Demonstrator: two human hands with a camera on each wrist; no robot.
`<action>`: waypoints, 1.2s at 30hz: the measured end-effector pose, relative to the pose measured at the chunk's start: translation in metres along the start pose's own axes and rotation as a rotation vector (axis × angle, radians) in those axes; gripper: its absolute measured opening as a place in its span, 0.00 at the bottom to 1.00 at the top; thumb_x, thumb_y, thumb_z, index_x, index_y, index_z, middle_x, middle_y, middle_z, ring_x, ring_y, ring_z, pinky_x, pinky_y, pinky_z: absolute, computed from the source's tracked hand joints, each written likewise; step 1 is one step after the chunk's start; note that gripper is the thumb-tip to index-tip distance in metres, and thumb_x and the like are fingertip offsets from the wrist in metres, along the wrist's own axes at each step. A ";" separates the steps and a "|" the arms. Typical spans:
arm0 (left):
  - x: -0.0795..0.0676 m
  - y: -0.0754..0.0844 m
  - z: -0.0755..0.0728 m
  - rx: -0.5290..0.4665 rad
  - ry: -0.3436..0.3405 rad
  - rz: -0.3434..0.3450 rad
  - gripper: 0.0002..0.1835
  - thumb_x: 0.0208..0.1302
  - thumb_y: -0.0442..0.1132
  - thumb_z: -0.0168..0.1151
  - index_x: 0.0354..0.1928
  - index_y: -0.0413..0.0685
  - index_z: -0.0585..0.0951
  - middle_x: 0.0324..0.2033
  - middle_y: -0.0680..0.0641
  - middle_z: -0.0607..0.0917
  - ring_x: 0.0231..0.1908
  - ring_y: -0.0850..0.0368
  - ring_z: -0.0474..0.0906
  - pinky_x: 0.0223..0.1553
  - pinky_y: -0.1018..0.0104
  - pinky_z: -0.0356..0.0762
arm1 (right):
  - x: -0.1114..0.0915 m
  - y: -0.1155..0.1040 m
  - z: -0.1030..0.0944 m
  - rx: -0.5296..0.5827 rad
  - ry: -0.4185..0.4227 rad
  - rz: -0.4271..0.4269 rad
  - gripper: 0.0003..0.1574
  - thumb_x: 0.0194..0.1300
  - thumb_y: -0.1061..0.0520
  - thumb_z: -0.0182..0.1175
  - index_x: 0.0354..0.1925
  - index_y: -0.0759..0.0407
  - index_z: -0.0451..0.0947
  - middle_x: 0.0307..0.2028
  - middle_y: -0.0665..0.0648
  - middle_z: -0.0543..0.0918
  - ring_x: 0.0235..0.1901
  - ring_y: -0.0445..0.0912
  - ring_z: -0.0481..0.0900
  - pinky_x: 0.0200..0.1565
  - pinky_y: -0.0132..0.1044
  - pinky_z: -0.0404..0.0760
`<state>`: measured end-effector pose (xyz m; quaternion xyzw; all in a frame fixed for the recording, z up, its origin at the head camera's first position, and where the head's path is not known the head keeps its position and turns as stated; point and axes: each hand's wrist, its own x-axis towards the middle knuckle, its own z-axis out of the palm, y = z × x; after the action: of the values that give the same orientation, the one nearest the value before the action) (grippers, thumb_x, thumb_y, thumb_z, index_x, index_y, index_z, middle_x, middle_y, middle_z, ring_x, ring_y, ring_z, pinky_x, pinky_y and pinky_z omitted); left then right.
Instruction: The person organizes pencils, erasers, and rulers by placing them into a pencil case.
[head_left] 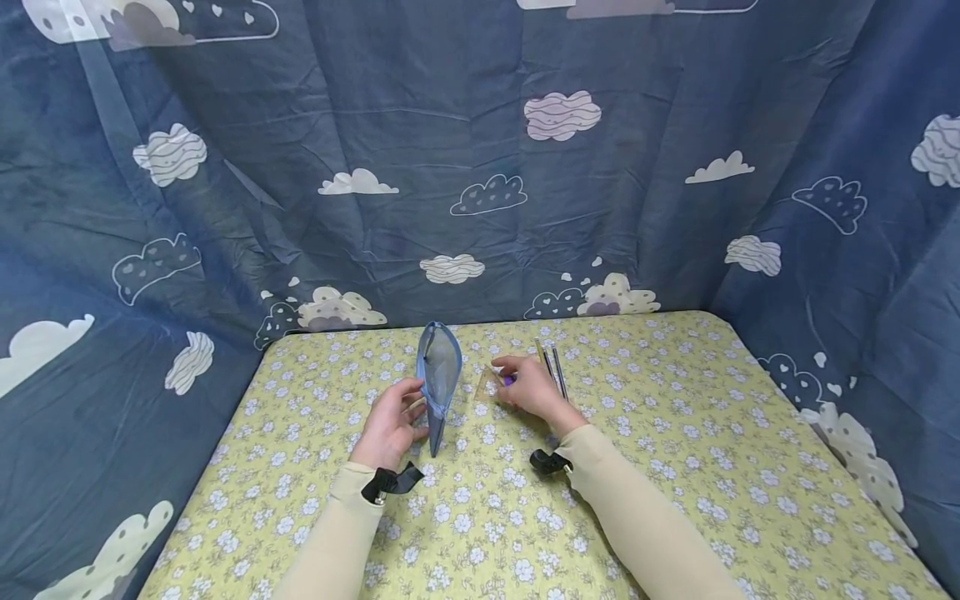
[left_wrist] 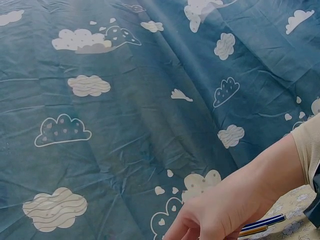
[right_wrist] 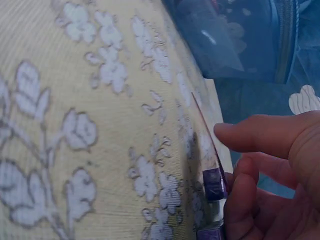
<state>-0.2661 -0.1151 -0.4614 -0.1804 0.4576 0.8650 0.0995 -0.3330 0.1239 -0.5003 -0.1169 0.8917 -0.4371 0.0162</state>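
Note:
My left hand (head_left: pixel 390 421) grips the side of a blue zip pencil case (head_left: pixel 441 367), fingers and thumb at its near edge. The case stands upright with its mouth unzipped, showing a grey inside. Bent fingers of my right hand (head_left: pixel 531 385) reach down to a clear set square (head_left: pixel 487 385) and a small purple piece (head_left: pixel 510 380) at the table. In the right wrist view, two purple blocks (right_wrist: pixel 215 184) lie right at the fingertips, with the thumb apart. I cannot tell whether the fingers pinch them. My left hand is out of the left wrist view.
Several slim pens or pencils (head_left: pixel 557 367), one yellow, lie just right of my right hand, partly hidden by it. A yellow flowered cloth (head_left: pixel 675 467) covers the table. Dark blue curtains (head_left: pixel 480 150) with cloud prints hang behind it and along both sides.

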 end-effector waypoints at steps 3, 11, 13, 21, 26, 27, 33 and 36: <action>0.000 0.000 0.000 0.002 0.002 0.000 0.25 0.57 0.40 0.61 0.55 0.45 0.66 0.53 0.40 0.64 0.56 0.43 0.58 0.52 0.34 0.52 | 0.001 0.001 0.002 -0.088 0.005 -0.031 0.39 0.43 0.62 0.69 0.57 0.50 0.72 0.44 0.56 0.78 0.32 0.44 0.74 0.26 0.36 0.75; 0.000 -0.001 0.001 0.002 0.009 -0.006 0.23 0.57 0.40 0.60 0.54 0.45 0.67 0.54 0.40 0.64 0.56 0.43 0.57 0.53 0.34 0.51 | 0.002 0.005 0.007 -0.203 0.058 -0.082 0.44 0.38 0.61 0.70 0.57 0.47 0.72 0.41 0.50 0.79 0.36 0.44 0.75 0.33 0.38 0.73; 0.000 -0.001 0.001 0.003 0.008 -0.003 0.23 0.57 0.40 0.61 0.53 0.45 0.68 0.54 0.40 0.64 0.57 0.42 0.57 0.53 0.34 0.51 | 0.002 0.005 0.009 -0.212 0.064 -0.094 0.46 0.38 0.62 0.70 0.59 0.46 0.70 0.41 0.49 0.79 0.35 0.43 0.75 0.33 0.38 0.72; -0.002 -0.001 0.001 0.001 0.008 0.003 0.24 0.57 0.40 0.60 0.55 0.46 0.67 0.53 0.40 0.64 0.56 0.42 0.56 0.53 0.34 0.52 | 0.001 0.007 0.011 -0.234 0.060 -0.139 0.49 0.42 0.63 0.67 0.62 0.37 0.64 0.43 0.46 0.78 0.27 0.42 0.70 0.28 0.39 0.66; -0.001 0.000 0.001 0.002 0.010 -0.006 0.25 0.57 0.41 0.61 0.56 0.46 0.67 0.53 0.41 0.64 0.56 0.43 0.57 0.52 0.35 0.53 | 0.001 0.009 0.011 -0.182 0.038 -0.169 0.55 0.44 0.64 0.67 0.64 0.29 0.56 0.44 0.48 0.78 0.21 0.43 0.68 0.25 0.38 0.67; -0.001 0.000 0.001 0.003 0.010 -0.007 0.25 0.57 0.41 0.61 0.56 0.46 0.67 0.53 0.41 0.65 0.56 0.43 0.58 0.52 0.35 0.54 | 0.001 0.010 0.011 -0.170 0.023 -0.173 0.56 0.45 0.65 0.67 0.64 0.27 0.54 0.45 0.48 0.78 0.20 0.44 0.68 0.24 0.37 0.67; -0.001 0.001 0.001 0.003 -0.002 -0.016 0.24 0.57 0.40 0.60 0.55 0.46 0.67 0.53 0.40 0.64 0.56 0.43 0.58 0.53 0.35 0.53 | 0.000 0.011 0.010 -0.134 -0.031 -0.207 0.51 0.47 0.66 0.64 0.64 0.31 0.59 0.40 0.49 0.78 0.25 0.44 0.70 0.24 0.37 0.67; -0.001 0.000 0.000 0.001 0.002 -0.013 0.22 0.56 0.40 0.61 0.52 0.46 0.69 0.53 0.40 0.64 0.56 0.43 0.58 0.53 0.35 0.51 | -0.002 0.011 0.011 -0.143 -0.034 -0.205 0.43 0.48 0.65 0.63 0.61 0.39 0.66 0.40 0.50 0.78 0.28 0.43 0.71 0.26 0.38 0.68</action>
<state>-0.2650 -0.1148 -0.4607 -0.1840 0.4571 0.8638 0.1049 -0.3323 0.1227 -0.5157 -0.2156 0.9035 -0.3697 -0.0218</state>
